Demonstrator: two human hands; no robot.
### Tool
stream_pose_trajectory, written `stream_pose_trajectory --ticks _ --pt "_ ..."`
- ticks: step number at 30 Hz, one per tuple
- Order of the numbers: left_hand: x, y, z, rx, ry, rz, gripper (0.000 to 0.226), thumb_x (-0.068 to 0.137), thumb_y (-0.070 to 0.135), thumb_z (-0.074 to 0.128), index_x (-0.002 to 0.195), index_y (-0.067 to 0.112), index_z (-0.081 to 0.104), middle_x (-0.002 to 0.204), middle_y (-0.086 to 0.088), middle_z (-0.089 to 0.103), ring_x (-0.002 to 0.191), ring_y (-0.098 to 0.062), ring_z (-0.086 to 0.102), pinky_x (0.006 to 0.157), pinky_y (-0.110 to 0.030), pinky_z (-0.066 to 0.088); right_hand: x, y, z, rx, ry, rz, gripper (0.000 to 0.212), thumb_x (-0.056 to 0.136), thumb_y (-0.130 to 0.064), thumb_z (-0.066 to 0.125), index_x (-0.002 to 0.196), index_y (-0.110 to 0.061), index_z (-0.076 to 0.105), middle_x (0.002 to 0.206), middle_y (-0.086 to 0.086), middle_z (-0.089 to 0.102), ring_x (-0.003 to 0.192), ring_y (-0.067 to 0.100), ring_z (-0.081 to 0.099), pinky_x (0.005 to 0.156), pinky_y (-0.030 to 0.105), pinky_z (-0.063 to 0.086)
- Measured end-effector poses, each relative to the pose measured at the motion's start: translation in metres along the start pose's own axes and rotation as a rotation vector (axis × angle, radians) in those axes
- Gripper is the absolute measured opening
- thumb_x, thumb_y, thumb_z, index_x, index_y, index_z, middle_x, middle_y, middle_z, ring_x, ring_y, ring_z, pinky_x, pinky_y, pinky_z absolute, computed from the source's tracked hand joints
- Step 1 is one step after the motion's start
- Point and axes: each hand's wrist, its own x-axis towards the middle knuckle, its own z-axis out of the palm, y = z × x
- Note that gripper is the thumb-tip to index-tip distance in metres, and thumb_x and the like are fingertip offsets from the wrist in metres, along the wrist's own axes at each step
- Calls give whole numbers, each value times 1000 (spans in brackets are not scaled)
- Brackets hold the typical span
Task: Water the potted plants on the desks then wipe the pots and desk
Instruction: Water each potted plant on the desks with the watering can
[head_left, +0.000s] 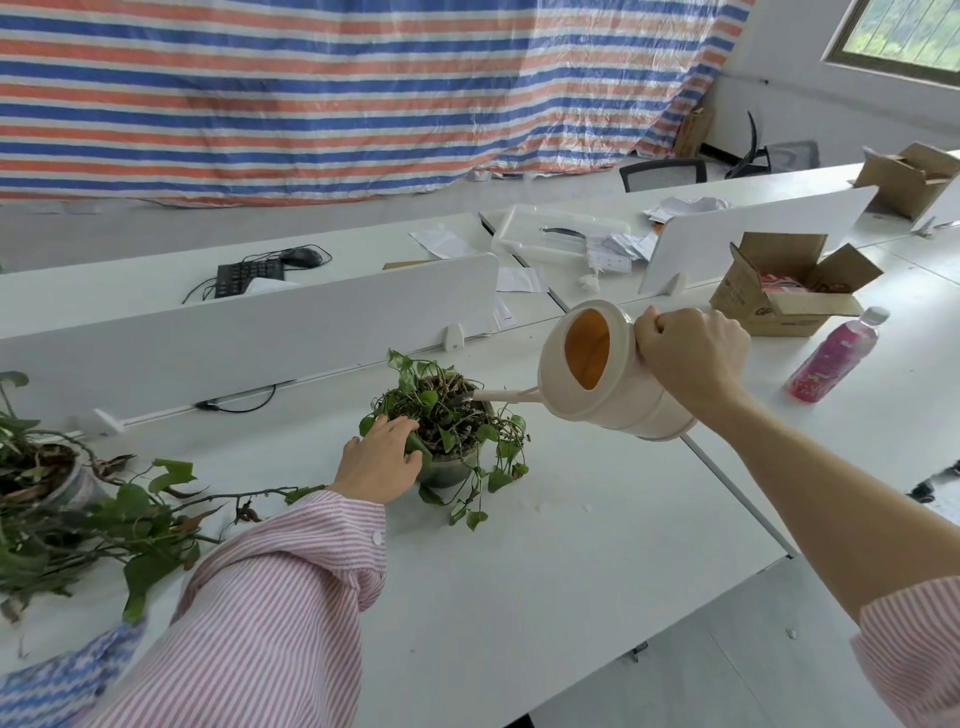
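Bare tabletop (545, 571) lies open in front of the small potted plant (449, 431); trailing vines (130, 525) crowd its left, the partition (260, 322) closes off the rear.

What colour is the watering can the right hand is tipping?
Cream outside, orange inside: the watering can in the right hand, head view.

You can read only one marking: the letters "GP" printed on the side of the open cardboard box (763, 301) (faint, at its lower front face). The pink bottle (834, 358) just right of that box carries a label too blurred to read.
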Motion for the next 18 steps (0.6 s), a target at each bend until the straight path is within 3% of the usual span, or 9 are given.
stream_pose_trajectory --ticks 12,16,18 --pt "-3 0 -3 -2 3 -12 44 96 28 39 139 23 33 152 0 29 143 -20 16 111 -48 27 8 -16 -2 -12 86 -203 55 92 -29 36 56 0 65 43 6 37 47 28 41 56 31 26" --pt "-2 0 -3 -2 4 -17 45 97 29 39 140 22 32 153 2 27 144 -19 14 112 -48 26 13 -23 -1 36 185 -282 50 84 -23 46 39 -3 55 34 -9 12 37 20 31 50 18 12" --pt "-1 1 -4 -3 3 -17 45 97 29 40 141 22 32 153 2 26 144 -19 14 112 -48 26 16 -28 -1 25 254 -339 51 81 -21 49 33 -7 50 33 -7 12 34 17 26 53 12 9"
